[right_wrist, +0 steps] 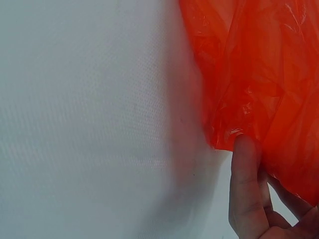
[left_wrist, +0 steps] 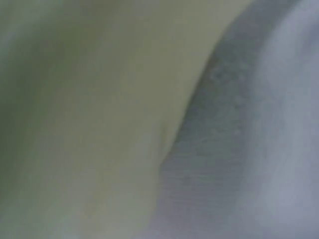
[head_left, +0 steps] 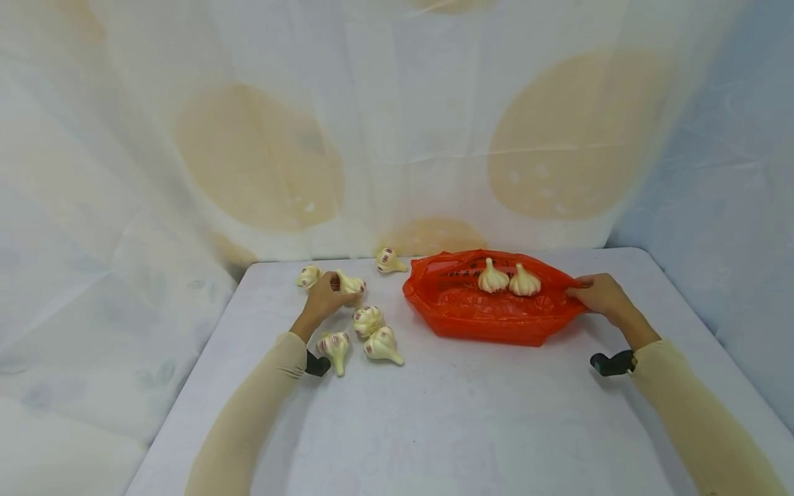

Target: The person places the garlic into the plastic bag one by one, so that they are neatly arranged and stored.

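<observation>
In the head view my left hand point(head_left: 325, 296) is at the table's left side, thumb and fingers around a white garlic bulb point(head_left: 352, 284). Other garlic bulbs lie about it: one point(head_left: 307, 276) just behind the hand, one point(head_left: 335, 350) beside the wrist, and a touching pair point(head_left: 369, 321) to its right. A red plastic bag point(head_left: 484, 327) lies on its side with two garlic bulbs point(head_left: 493, 277) on it; whether they sit inside is hard to tell. At the bag's right end, my right hand point(head_left: 602, 297) pinches the plastic, as the right wrist view also shows.
Another garlic bulb point(head_left: 389, 260) lies at the back edge of the white table point(head_left: 471, 413). Patterned curtains point(head_left: 422, 138) hang behind and at both sides. A blurred pale shape point(left_wrist: 99, 109) fills much of the left wrist view.
</observation>
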Action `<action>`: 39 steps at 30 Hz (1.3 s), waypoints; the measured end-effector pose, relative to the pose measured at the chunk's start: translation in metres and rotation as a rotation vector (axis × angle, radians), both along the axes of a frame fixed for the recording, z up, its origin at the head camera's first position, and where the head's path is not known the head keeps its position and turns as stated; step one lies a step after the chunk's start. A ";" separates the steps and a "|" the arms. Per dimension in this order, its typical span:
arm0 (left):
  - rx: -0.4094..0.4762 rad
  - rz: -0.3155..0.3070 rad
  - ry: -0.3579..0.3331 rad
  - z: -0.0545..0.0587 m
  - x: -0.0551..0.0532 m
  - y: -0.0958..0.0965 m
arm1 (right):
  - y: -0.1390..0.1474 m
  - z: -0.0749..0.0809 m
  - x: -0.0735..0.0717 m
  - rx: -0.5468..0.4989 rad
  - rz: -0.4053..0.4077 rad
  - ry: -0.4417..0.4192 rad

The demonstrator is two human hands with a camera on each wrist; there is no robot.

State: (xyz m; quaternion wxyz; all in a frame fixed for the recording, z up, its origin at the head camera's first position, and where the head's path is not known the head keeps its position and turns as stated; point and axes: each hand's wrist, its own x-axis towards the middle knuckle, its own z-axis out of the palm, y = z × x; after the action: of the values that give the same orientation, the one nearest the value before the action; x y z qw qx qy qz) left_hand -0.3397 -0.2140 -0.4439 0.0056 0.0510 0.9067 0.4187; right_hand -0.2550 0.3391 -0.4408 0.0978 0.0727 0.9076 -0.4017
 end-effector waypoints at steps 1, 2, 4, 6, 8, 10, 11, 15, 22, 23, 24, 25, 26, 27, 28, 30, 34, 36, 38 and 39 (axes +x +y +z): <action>0.001 -0.001 0.007 0.000 0.000 0.000 | 0.000 0.000 0.000 -0.001 -0.001 0.000; -0.002 -0.001 0.015 0.000 0.000 0.000 | 0.000 -0.001 0.000 0.000 -0.002 -0.001; -0.005 -0.009 0.027 0.001 0.000 0.000 | 0.001 -0.001 0.000 0.002 -0.005 -0.006; 0.009 -0.020 0.043 0.003 -0.001 0.001 | 0.001 -0.001 0.000 0.002 -0.007 -0.009; 0.025 -0.033 0.066 0.007 -0.001 0.002 | 0.001 -0.001 0.000 0.001 -0.011 -0.015; 0.041 -0.050 0.100 0.011 -0.002 0.004 | 0.001 0.000 0.000 0.000 -0.012 -0.018; 0.049 -0.059 0.114 0.014 -0.003 0.005 | 0.001 0.000 0.001 -0.001 -0.012 -0.017; 0.038 -0.090 0.148 0.024 -0.007 0.009 | 0.000 0.001 0.001 -0.002 -0.011 -0.011; 0.082 -0.145 0.154 0.043 -0.007 0.026 | 0.000 0.000 0.001 -0.014 -0.016 -0.012; 0.094 -0.157 0.156 0.046 -0.006 0.029 | 0.000 -0.001 0.000 -0.015 -0.017 -0.012; 0.101 -0.169 0.161 0.049 -0.006 0.033 | 0.000 -0.002 0.000 -0.015 -0.019 -0.013; 0.111 -0.181 0.166 0.052 -0.005 0.037 | 0.000 -0.002 0.000 -0.015 -0.021 -0.014; 0.113 -0.193 0.173 0.054 -0.004 0.040 | 0.000 -0.002 0.000 -0.014 -0.022 -0.015; 0.117 -0.201 0.182 0.057 -0.004 0.044 | 0.000 -0.003 0.000 -0.013 -0.022 -0.014; 0.125 -0.211 0.194 0.059 -0.004 0.048 | 0.000 -0.003 -0.001 -0.012 -0.023 -0.013; 0.131 -0.230 0.217 0.064 -0.004 0.056 | 0.000 -0.003 -0.001 -0.012 -0.024 -0.011; 0.156 -0.268 0.251 0.073 -0.007 0.072 | 0.000 -0.002 -0.002 -0.007 -0.028 -0.006; 0.167 -0.286 0.258 0.077 -0.007 0.080 | 0.000 -0.002 -0.002 -0.005 -0.027 -0.006; 0.174 -0.299 0.261 0.081 -0.007 0.088 | 0.000 -0.002 -0.002 -0.001 -0.026 -0.007; 0.173 -0.305 0.266 0.083 -0.007 0.092 | 0.000 -0.002 -0.002 0.000 -0.025 -0.008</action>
State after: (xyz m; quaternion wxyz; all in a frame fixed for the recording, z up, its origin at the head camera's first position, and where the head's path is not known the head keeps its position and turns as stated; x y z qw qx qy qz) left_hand -0.3471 -0.1216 -0.3609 -0.0552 0.2428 0.8418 0.4789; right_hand -0.2568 0.3390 -0.4425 0.0965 0.0859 0.9062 -0.4026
